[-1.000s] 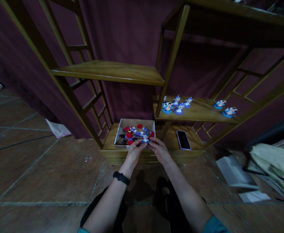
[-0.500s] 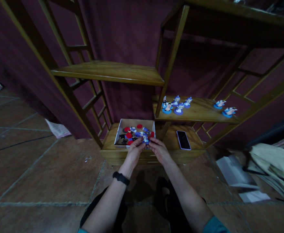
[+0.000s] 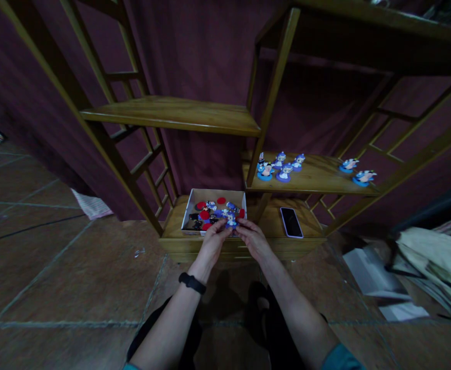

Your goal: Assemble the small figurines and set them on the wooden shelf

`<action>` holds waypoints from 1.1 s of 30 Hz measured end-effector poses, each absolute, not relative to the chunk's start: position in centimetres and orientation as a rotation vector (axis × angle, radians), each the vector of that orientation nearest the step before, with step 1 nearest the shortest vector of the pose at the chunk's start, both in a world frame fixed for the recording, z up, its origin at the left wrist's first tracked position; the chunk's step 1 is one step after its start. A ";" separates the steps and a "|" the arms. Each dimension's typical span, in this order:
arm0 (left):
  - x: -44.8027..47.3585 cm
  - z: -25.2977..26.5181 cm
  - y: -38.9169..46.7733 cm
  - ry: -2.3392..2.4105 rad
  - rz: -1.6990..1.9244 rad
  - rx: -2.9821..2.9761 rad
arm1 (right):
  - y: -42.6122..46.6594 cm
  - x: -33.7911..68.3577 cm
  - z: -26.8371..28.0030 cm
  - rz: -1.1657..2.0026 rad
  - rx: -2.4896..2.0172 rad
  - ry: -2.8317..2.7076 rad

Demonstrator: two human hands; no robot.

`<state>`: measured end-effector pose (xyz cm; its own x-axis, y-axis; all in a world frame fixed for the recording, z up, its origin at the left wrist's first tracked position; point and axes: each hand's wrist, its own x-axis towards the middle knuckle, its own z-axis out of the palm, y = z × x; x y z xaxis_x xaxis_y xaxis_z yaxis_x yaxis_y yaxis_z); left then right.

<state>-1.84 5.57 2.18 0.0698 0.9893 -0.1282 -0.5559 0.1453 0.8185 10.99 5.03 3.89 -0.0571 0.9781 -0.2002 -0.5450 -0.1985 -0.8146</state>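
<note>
Both hands (image 3: 212, 238) grasp a purple figurine (image 3: 231, 221) at the cardboard box (image 3: 210, 193) (jumbled figurines (image 3: 198, 225), red discs (image 3: 221, 200) inside).

A wooden display shelving unit (image 3: 171, 112) rises just ahead of the left hand (image 3: 212, 240) and right hand (image 3: 254, 239), a maroon curtain (image 3: 206, 56) hanging behind it; below both, brown tiled floor (image 3: 106, 288) spreads in dim light.

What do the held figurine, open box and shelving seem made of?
Figurine: perhaps plastic, moulded-looking, bright purple and white; finish too small to judge. Box: likely cardboard, matte, with thin brownish walls. Shelving: apparently varnished wood, with visible grain and soft sheen.
</note>
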 end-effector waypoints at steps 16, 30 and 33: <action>-1.8 1.9 5.7 0.852 1.340 0.714 | 5.2 11.2 3.3 1.567 -0.882 -0.663; -2.0 1.8 5.7 0.917 1.358 0.771 | 5.1 11.0 3.5 1.607 -0.905 -0.658; -1.9 2.0 5.6 0.917 1.357 0.772 | 5.1 11.0 3.8 1.605 -0.904 -0.655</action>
